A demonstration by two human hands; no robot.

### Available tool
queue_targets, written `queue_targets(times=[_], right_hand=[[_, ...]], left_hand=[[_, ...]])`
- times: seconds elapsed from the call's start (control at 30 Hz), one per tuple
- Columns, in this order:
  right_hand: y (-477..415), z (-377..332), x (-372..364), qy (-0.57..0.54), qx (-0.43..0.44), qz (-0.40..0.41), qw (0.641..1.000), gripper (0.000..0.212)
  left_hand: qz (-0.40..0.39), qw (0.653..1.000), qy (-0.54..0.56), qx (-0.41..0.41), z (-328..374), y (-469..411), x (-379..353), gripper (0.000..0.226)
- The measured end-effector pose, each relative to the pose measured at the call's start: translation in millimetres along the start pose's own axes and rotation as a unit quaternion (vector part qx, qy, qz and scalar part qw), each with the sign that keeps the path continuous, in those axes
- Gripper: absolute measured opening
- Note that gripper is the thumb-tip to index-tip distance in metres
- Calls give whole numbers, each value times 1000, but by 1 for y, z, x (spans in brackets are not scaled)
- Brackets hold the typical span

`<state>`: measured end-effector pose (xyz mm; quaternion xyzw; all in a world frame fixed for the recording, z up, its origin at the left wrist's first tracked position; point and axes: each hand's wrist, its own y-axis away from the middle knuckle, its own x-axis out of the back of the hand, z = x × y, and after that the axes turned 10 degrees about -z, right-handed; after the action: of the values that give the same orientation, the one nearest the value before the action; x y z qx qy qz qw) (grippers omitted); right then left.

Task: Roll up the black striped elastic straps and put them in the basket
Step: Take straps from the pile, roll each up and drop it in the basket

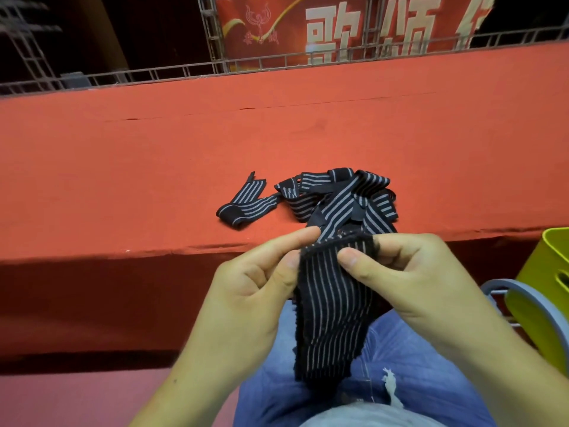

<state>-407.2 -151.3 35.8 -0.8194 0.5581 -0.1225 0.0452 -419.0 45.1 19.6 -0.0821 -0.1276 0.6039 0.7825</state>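
Both the left hand (261, 272) and right hand (397, 266) pinch the top edge of a black striped strap (332, 315) hanging over the lap. More straps (323, 195) lie tangled on the red ledge (123, 167) beyond. A yellow-green basket (548, 291), seemingly on a chair, sits at right.

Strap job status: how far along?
Done: nothing visibly rolled; basket interior is out of view. In hand: left hand and right hand pinch one strap's top edge, unrolled. Left: roll it, then the pile on the red ledge, basket all.
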Motion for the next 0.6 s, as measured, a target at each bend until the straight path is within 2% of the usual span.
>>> queue_targets(times=[0.23, 0.37, 0.47, 0.6], right_hand=[[1, -3, -1, -6, -19, 3, 1000, 22], [0, 2, -1, 41, -25, 47, 998, 37], [-1, 5, 2, 62, -23, 76, 995, 40], [-1, 3, 1, 34, -15, 33, 999, 24]], left_hand=[[-19, 1000, -18, -1, 2, 1, 1, 31], [-31, 999, -38, 6, 2, 1, 4, 31], [-39, 998, -47, 14, 4, 1, 6, 31], [-52, 998, -34, 14, 8, 1, 7, 31]])
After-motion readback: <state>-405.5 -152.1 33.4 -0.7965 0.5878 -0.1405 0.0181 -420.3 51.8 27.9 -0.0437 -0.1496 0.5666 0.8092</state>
